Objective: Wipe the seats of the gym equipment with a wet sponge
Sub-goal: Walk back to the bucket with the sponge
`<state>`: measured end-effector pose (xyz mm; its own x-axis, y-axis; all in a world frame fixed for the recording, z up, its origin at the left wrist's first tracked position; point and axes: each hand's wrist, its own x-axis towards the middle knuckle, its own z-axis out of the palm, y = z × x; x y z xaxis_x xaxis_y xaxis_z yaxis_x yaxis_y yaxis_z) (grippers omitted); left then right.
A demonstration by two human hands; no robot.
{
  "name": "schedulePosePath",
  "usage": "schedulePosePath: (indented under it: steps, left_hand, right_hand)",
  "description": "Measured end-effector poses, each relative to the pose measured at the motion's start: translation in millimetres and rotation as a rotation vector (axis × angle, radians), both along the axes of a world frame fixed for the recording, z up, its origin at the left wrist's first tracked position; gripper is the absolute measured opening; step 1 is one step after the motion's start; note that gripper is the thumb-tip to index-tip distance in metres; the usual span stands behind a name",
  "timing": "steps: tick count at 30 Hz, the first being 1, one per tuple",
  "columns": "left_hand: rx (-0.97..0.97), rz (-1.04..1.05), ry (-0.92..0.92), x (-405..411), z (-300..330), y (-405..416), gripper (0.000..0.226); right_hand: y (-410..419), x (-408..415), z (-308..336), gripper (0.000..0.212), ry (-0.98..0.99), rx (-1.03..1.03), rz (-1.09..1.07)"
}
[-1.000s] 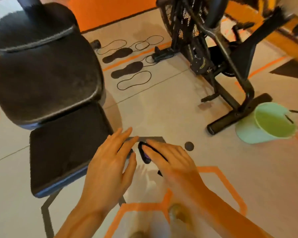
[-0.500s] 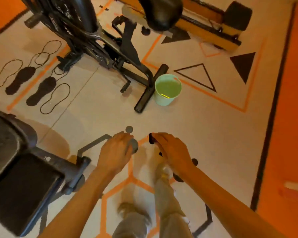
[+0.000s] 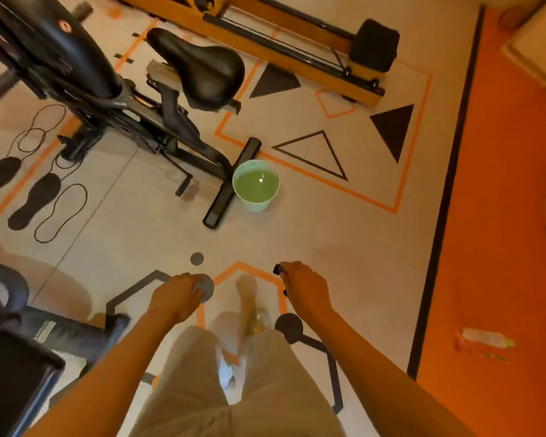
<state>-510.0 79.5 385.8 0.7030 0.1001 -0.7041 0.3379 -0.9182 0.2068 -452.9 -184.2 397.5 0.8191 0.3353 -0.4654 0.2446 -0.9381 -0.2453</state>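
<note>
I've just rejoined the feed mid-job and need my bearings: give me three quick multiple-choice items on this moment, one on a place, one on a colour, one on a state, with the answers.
1. Where does the bucket stand?
A. on the floor beside the exercise bike's rear foot bar
B. on the bike saddle
C. on the rowing machine

2. What colour is the bucket?
A. orange
B. black
C. pale green

3. What is the right hand doing?
A. hanging with nothing in it
B. gripping a dark sponge
C. pressing on the saddle

Answers: 1 A, it sits on the floor right next to the bar, below the saddle. 2 C, its wall and rim are pale green, with liquid inside. 3 B, the fingers curl round the sponge, whose dark end sticks out; the left hand is loosely curled and holds nothing.
</note>
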Motion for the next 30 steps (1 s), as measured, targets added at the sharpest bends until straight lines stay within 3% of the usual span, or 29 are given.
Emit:
schedulePosePath:
  steps: [10, 22, 26, 30]
  left_hand:
    - [-0.023, 0.068, 0.048, 105.8, -7.9, 23.8, 0.038]
    - [-0.115, -0.094, 0.114, 261.1, -12.5, 41.7, 0.038]
    - [-0.389, 0.11, 0.099, 302.6, -19.2, 3.1, 0.033]
    - [-0.785, 0.63, 0.215, 340.1, -9.9, -59.7, 0.029]
  right_hand:
    - [21.4, 90.1, -12.5, 0.034, 0.052, -0.012, -0.127]
    - [61.7, 218.4, -9.8, 0.032, 0.092, 0.009, -0.428]
    - [61.0, 248.9, -16.3, 0.025, 0.13, 0.112, -0.57]
    - [57.8, 280.5, -27.4, 0.022, 0.192, 0.272, -0.746]
